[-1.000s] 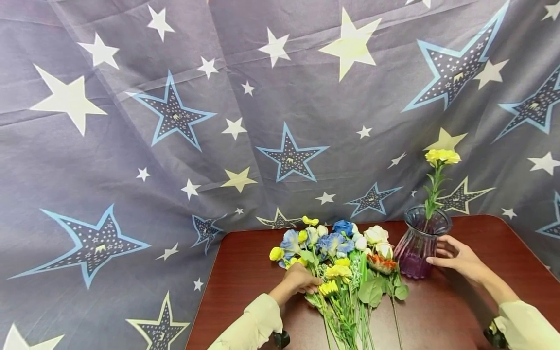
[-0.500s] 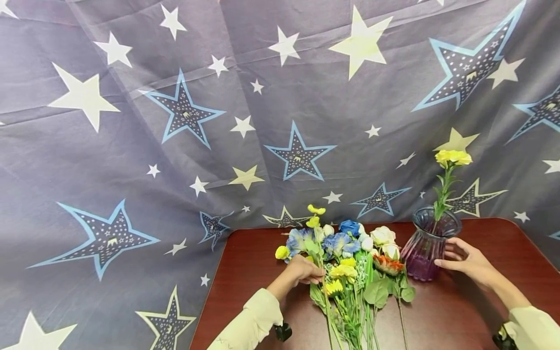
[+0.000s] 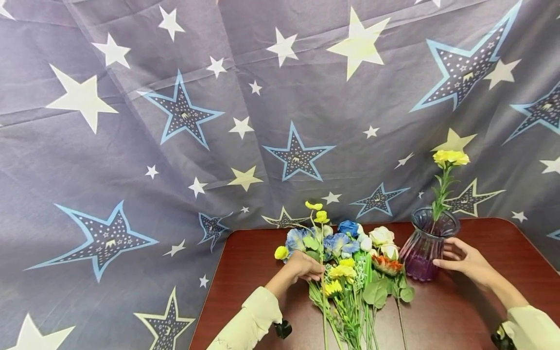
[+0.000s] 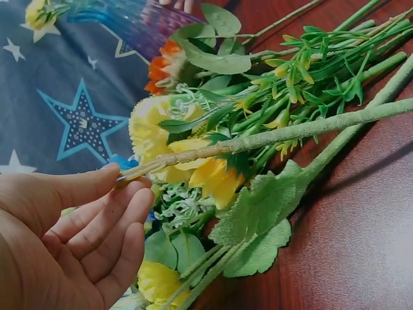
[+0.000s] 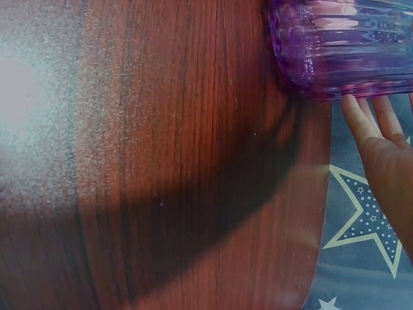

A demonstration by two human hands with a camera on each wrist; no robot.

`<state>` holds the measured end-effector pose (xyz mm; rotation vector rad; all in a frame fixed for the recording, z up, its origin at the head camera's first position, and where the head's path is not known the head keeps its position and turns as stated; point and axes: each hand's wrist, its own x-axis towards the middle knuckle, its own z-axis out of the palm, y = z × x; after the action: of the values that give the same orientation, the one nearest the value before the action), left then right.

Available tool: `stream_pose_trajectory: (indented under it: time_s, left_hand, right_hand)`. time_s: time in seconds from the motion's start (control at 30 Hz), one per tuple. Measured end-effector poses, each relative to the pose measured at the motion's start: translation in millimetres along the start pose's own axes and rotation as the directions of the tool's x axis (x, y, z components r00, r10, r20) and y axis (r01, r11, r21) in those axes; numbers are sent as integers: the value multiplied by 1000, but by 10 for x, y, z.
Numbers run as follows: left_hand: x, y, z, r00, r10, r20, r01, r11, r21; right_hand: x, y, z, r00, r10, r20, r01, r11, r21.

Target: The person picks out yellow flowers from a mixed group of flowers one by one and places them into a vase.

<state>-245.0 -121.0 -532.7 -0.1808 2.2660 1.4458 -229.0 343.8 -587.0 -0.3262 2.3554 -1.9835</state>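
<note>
Left hand [image 3: 302, 266] is pinching a green flower stem [image 4: 290, 132], brownish where held; yellow blooms [image 3: 321, 217] are showing above the hand. Ribbed glass vase [image 3: 421, 257], rim flared, base purple, is standing on the surface [image 3: 498, 243]; right hand [image 3: 464, 260] is touching its side. One yellow flower [image 3: 451, 157] is rising from its mouth.

The green stem [image 3: 325, 316] the left hand [image 3: 302, 266] pinches has swung more upright, its yellow blooms [image 3: 321, 217] now higher above the blue flowers [image 3: 338, 244].
</note>
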Motion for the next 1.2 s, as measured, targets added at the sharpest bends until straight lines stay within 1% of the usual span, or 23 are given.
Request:
stream_pose_trajectory:
  time_s: [0.23,0.43,0.73,1.0,1.2]
  left_hand:
    - [-23,82,-44,1000,7,10,-7,1000,-6]
    - [-14,139,-70,1000,23,15,-23,1000,-21]
    - [-30,184,-79,998,70,-3,-70,997,-7]
    - [-47,212,-84,994,112,3,-112,994,13]
    - [-62,241,-92,991,130,-2,-130,992,1]
  right_hand:
    - [11,18,-2,1000,2,-8,-2,1000,-21]
    - [15,31,-5,1000,-6,-9,6,1000,-24]
    - [6,42,-6,1000,-9,-7,9,1000,-11]
    - [15,22,2,1000,-8,-2,8,1000,21]
    - [12,27,-6,1000,-15,-3,15,999,31]
